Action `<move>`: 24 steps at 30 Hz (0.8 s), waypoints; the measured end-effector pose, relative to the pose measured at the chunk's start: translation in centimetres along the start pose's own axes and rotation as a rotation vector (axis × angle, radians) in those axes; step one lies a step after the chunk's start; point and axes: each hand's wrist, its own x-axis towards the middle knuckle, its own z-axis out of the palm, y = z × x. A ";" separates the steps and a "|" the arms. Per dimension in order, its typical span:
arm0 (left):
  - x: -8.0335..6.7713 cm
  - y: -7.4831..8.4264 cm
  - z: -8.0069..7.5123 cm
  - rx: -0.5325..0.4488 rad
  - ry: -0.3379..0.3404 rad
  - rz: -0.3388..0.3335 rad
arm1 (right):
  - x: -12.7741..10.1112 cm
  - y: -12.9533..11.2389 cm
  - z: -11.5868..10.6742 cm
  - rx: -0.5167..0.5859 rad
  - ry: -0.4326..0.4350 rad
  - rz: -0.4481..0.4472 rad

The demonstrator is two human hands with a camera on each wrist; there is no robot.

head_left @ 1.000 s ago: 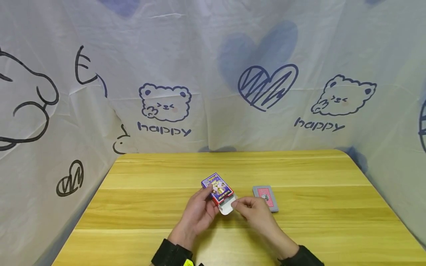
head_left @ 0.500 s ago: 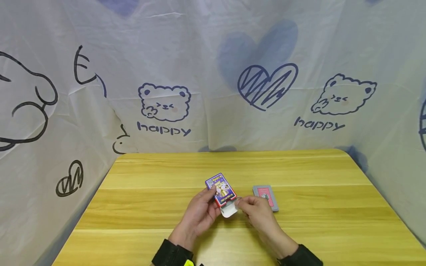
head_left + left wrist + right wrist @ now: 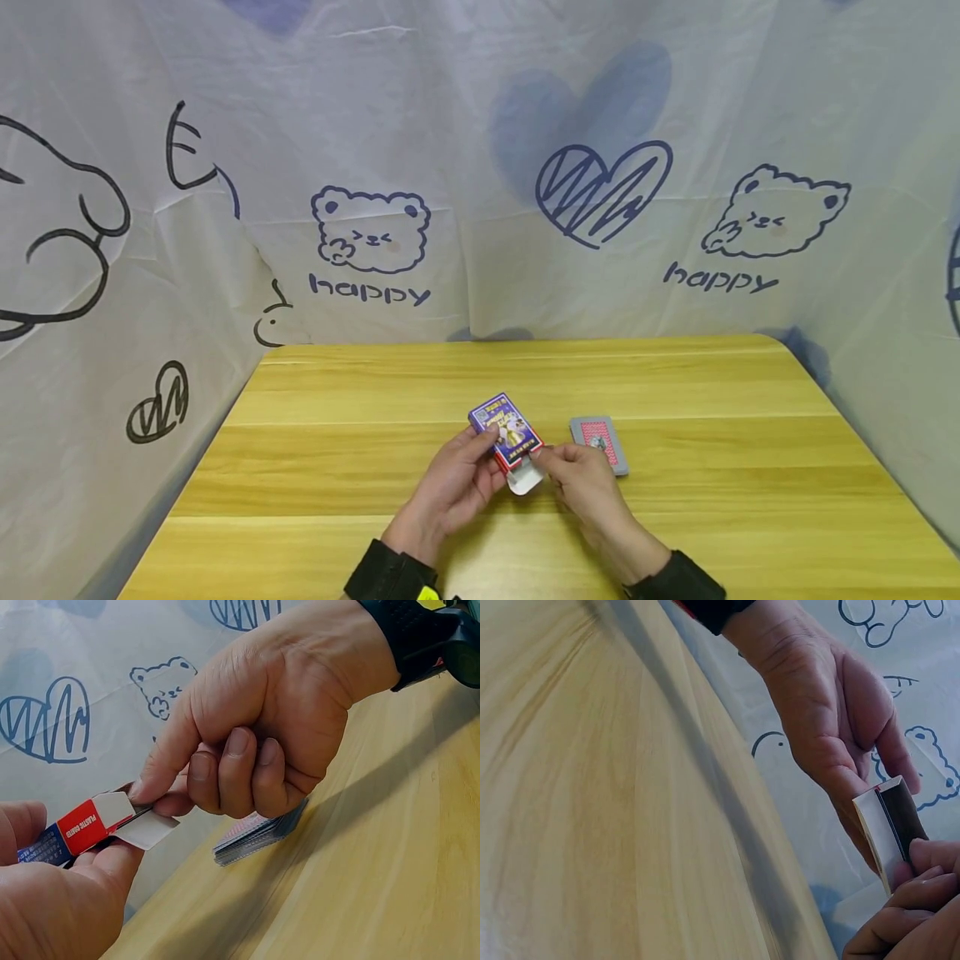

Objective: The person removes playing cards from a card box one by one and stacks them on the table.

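Note:
A blue and red playing-card box (image 3: pixel 506 427) is tilted in the air above the table, its printed face up and its open end toward the right hand. My left hand (image 3: pixel 459 482) grips it from the left, thumb on the printed face. The thumb and index finger of my right hand (image 3: pixel 588 492) pinch the edge of the open end, beside a white flap (image 3: pixel 150 829); the other fingers are curled in. In the right wrist view the box's opening (image 3: pixel 902 817) looks dark, and its contents cannot be made out. A deck of red-backed cards (image 3: pixel 612 454) lies behind the right hand, partly covered by it.
The wooden table (image 3: pixel 322 475) has rounded back corners. A white cloth (image 3: pixel 480 150) printed with hearts and bear faces hangs behind it and along both sides. Black bands (image 3: pixel 390 573) are on both wrists.
The box has shifted slightly to the right and nearer the right hand, with the left hand following. The right fingers have moved from the flap to the box's edge. The card deck stays put.

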 end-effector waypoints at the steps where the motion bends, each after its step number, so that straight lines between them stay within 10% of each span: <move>1: 0.0 0.0 0.0 -0.002 0.002 -0.001 | 0.0 0.0 0.0 0.012 -0.002 0.004; 24: 0.2 0.3 -0.5 -0.030 0.044 0.027 | -0.3 -0.4 -0.2 0.062 -0.058 0.028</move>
